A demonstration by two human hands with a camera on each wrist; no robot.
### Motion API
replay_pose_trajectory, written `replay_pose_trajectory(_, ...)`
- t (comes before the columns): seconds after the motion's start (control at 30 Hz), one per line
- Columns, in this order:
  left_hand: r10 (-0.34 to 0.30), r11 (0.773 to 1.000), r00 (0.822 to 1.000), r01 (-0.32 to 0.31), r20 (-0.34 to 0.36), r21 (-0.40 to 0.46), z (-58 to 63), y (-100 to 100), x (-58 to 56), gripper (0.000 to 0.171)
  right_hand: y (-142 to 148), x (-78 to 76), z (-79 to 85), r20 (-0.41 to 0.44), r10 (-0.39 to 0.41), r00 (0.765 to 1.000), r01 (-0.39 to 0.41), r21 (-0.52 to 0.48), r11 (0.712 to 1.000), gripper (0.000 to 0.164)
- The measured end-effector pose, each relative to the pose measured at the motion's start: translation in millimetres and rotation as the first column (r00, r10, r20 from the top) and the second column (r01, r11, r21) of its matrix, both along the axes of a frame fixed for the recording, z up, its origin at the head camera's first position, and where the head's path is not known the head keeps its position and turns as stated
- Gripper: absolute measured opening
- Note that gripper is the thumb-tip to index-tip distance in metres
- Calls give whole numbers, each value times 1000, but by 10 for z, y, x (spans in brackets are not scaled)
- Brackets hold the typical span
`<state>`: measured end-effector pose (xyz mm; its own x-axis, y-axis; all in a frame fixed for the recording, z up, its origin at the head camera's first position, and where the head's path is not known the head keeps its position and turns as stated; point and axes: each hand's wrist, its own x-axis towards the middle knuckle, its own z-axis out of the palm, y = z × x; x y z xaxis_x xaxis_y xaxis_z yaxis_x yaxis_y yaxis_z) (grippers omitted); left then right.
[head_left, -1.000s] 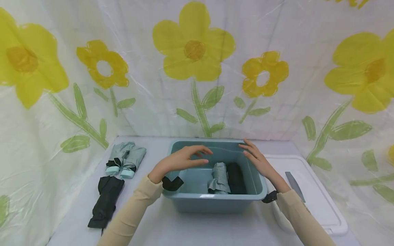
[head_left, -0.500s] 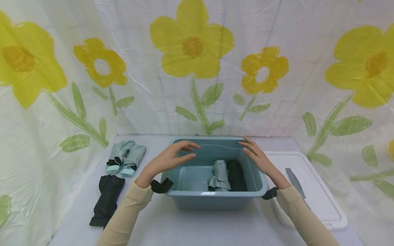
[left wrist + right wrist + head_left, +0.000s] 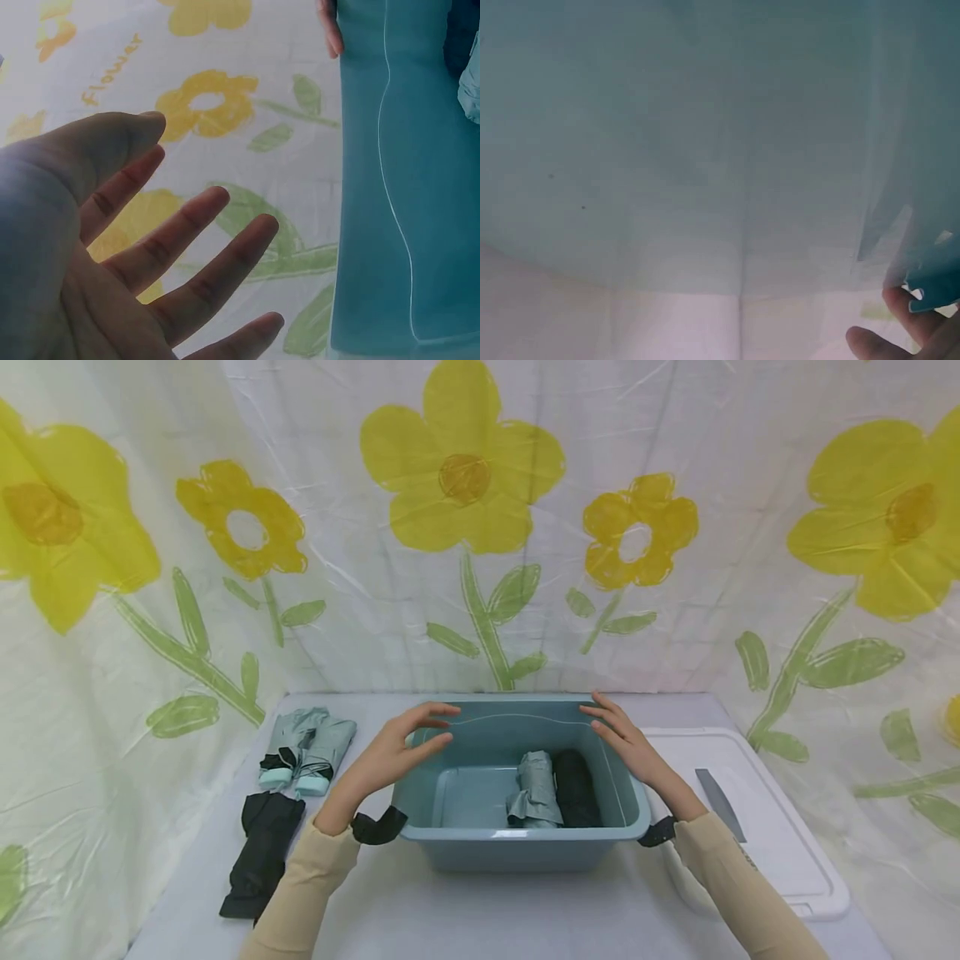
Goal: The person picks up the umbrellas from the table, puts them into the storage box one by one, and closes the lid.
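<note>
A blue-grey plastic bin (image 3: 525, 852) stands mid-table. Inside it, against the right side, a folded pale-blue umbrella (image 3: 536, 785) lies beside a black rolled umbrella (image 3: 576, 789). My left hand (image 3: 390, 750) hovers over the bin's left rim, fingers extended and thumb apart. The left wrist view shows that hand (image 3: 112, 292) spread with nothing in it. At the bin's right rim is my right hand (image 3: 630, 747), its fingers extended toward the inside. Only some fingertips (image 3: 911, 311) of it show in the right wrist view, near the bin wall.
Left on the table lie two pale-blue folded umbrellas (image 3: 327, 752) with mint caps, and a black folded umbrella (image 3: 262, 856) in front of them. A white lid (image 3: 787, 852) with a grey strip (image 3: 720, 804) on it lies at the right. A flowered curtain (image 3: 360, 635) hangs behind.
My left hand has moved left, from above the bin's interior to its left rim. My right hand stays at the right rim. The umbrellas have not moved.
</note>
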<state>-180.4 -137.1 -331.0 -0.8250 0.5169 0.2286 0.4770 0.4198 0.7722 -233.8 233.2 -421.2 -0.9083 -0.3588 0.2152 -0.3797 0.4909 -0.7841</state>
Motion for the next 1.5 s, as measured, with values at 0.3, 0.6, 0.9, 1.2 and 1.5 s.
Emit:
replay_pose_trajectory(0.3,6,1000,1000,-5,-30,31,-61,-153,51,35,-76,114,155,8,14,1000,-14,-6,1000,39)
replay_pose_trajectory(0.6,39,998,999,-37,-34,52,-194,-297,18,37,1,6,-20,-13,6,1000,-6,-10,1000,39)
replay_pose_trajectory(0.9,125,992,991,-123,-38,28,-261,-375,84,36,-95,167,219,22,11,1000,-11,-32,999,39)
replay_pose_trajectory(1.2,232,973,968,-232,-100,16,-603,-561,-5,38,-90,160,206,17,14,1000,-14,-39,999,38)
replay_pose_trajectory(1.5,290,957,948,-291,-135,14,-952,-778,-74,36,-99,153,211,17,11,1000,-10,-32,999,38)
